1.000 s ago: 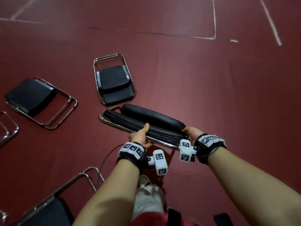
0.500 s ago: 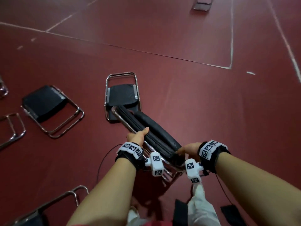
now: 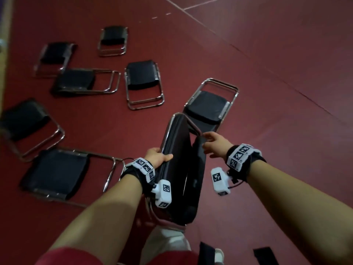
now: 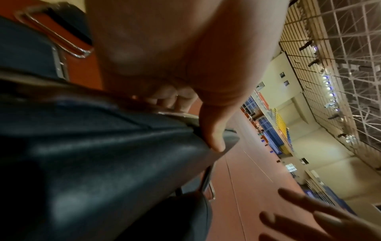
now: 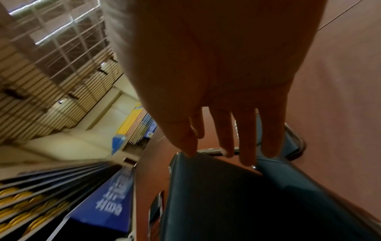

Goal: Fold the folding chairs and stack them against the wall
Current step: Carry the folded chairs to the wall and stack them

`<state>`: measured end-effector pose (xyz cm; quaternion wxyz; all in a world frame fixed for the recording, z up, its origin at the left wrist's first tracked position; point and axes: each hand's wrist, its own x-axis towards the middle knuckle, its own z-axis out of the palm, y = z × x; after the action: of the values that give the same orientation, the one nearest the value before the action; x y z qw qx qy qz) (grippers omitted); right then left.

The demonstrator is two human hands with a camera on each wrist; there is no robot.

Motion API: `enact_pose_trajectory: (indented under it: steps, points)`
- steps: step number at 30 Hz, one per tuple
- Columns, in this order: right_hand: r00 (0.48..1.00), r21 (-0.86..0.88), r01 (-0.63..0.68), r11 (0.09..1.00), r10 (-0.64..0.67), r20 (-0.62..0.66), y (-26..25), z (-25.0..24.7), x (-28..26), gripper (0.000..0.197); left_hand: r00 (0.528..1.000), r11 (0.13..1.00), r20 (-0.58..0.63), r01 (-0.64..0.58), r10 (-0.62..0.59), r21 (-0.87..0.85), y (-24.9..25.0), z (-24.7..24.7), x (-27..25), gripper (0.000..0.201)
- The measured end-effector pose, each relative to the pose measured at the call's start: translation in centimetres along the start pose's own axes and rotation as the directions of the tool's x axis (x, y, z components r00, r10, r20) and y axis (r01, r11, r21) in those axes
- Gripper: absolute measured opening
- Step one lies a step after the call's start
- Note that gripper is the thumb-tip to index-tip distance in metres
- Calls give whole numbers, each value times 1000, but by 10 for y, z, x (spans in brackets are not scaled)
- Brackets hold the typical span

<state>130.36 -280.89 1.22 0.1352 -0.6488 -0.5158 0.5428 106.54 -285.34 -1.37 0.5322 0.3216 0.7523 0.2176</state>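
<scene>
1. Head view, far left: a folded chair [image 3: 24, 121] with a black seat and chrome frame lies flat on the dark red floor [image 3: 277, 77], and another flat chair [image 3: 55, 173] lies just in front of it, nearer to me.
2. Further back on the left, three more black chairs lie on the floor: one blurred chair [image 3: 53, 54] near the edge, one overlapping chair [image 3: 76, 81] touching it, and a far chair [image 3: 113, 36] beyond them.
3. Toward the centre, a lone chair [image 3: 142, 77] lies flat with its chrome legs pointing toward me.
4. My left hand [image 3: 157, 157] grips the left edge of the held chair [image 3: 177, 169]. In the left wrist view my thumb [image 4: 212, 133] lies over its black pad and my fingers [image 4: 164, 99] curl round the chrome tube.
5. That held chair is folded shut and lifted off the floor, its long side running away from me between my forearms.
6. Beyond its far end, a chair [image 3: 208, 106] lies flat on the floor.
7. My right hand [image 3: 215, 143] is at the right edge of the held chair, fingers [image 5: 247, 146] straight and slightly spread, tips at the frame; I cannot tell if they touch it.
</scene>
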Motion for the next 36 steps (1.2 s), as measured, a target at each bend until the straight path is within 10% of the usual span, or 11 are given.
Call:
enact_pose_trajectory:
  steps: [11,27,36]
  points:
    - [892,-590,429,685,-423,157,-95,90,55,77,996,1000,-89,3,-4,-9,-38,-82,16,29]
    - [780,-781,616,101,-210,589,-149,140,116,83,973,987,-164,159,-161,-24,-34,-88,12,57]
    - [618,-639,767,-58,-201,760,-137,98,155,80,916,973,-327,216,-232,-85,-30,-37,-7,64]
